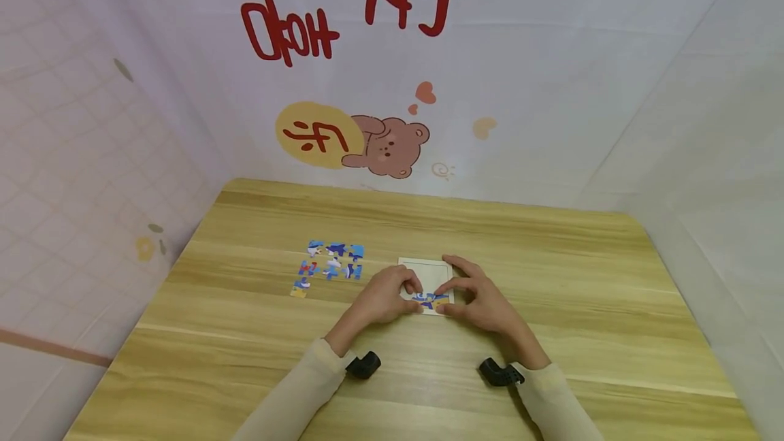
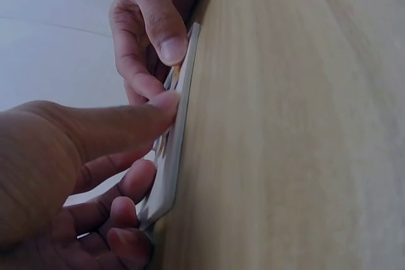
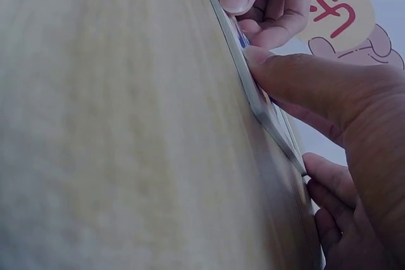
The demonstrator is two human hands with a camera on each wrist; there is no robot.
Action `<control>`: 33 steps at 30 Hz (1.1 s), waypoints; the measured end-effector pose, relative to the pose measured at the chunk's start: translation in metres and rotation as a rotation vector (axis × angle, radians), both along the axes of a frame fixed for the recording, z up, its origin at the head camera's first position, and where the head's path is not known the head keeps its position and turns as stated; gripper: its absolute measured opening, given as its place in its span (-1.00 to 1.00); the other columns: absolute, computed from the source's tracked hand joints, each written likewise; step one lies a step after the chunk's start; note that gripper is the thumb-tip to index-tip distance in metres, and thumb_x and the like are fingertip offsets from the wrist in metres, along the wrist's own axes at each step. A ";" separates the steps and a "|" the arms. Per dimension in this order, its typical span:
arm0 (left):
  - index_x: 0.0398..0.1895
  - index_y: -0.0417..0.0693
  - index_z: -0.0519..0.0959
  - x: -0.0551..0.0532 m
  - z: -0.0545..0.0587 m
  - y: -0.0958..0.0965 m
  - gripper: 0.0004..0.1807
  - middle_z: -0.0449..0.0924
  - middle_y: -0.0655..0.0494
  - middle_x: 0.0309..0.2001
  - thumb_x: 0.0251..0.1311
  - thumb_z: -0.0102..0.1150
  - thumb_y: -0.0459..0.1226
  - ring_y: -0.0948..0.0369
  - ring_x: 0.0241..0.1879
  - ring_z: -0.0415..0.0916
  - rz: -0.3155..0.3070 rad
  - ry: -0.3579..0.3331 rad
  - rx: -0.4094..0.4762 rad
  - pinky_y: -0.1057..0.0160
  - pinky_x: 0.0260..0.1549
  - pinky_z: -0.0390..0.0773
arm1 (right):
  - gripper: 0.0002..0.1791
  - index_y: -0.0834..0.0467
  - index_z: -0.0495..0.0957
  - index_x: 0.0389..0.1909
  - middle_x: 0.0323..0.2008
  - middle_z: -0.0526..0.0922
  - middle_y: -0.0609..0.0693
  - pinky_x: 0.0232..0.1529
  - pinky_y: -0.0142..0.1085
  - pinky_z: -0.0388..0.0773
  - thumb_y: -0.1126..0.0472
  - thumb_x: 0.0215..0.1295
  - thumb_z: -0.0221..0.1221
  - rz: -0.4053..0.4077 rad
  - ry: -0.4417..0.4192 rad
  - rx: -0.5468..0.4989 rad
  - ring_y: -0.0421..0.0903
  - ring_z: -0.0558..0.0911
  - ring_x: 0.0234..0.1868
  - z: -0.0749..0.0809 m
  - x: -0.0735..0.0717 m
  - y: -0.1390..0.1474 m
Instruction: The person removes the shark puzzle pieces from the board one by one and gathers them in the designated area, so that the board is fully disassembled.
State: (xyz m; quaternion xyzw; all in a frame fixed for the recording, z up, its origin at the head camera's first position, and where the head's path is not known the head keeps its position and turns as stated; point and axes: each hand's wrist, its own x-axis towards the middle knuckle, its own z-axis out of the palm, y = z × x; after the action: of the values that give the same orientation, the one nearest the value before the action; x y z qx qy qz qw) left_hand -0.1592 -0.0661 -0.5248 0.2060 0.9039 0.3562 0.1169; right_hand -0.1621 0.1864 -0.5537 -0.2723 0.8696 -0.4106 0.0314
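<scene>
A white puzzle tray (image 1: 429, 271) lies flat on the wooden table (image 1: 551, 278), with blue puzzle pieces (image 1: 431, 300) set in its near row. My left hand (image 1: 412, 295) grips the tray's near left corner. In the left wrist view its thumb (image 2: 166, 101) presses on the tray's rim (image 2: 172, 175) and its curled fingers touch the corner. My right hand (image 1: 446, 295) grips the near right corner, index finger arched over the pieces. In the right wrist view its thumb (image 3: 259, 58) presses by a blue piece on the tray (image 3: 269, 115).
Several loose blue puzzle pieces (image 1: 331, 263) lie in rows on the table to the left of the tray. Pale printed curtain walls (image 1: 392, 87) close the table in at the back and on both sides. A black wrist camera (image 1: 364, 364) sits on each forearm.
</scene>
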 end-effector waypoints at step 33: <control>-0.23 -0.06 0.71 -0.002 0.010 -0.022 -0.95 0.74 0.13 -0.39 0.28 0.34 -0.36 0.19 -0.42 0.64 0.010 -0.122 0.288 0.33 -0.43 0.54 | -0.79 -0.16 0.77 -0.23 0.51 0.32 0.13 0.47 0.25 0.13 0.05 0.11 0.54 -0.017 -0.007 0.007 0.19 0.18 0.57 0.003 0.003 -0.002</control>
State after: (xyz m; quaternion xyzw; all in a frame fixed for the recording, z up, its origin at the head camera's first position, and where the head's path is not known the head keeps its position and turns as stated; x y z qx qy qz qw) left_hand -0.1613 -0.0885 -0.5145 0.1942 0.8357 0.4945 0.1393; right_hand -0.1593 0.1843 -0.5510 -0.2632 0.8732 -0.4089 0.0319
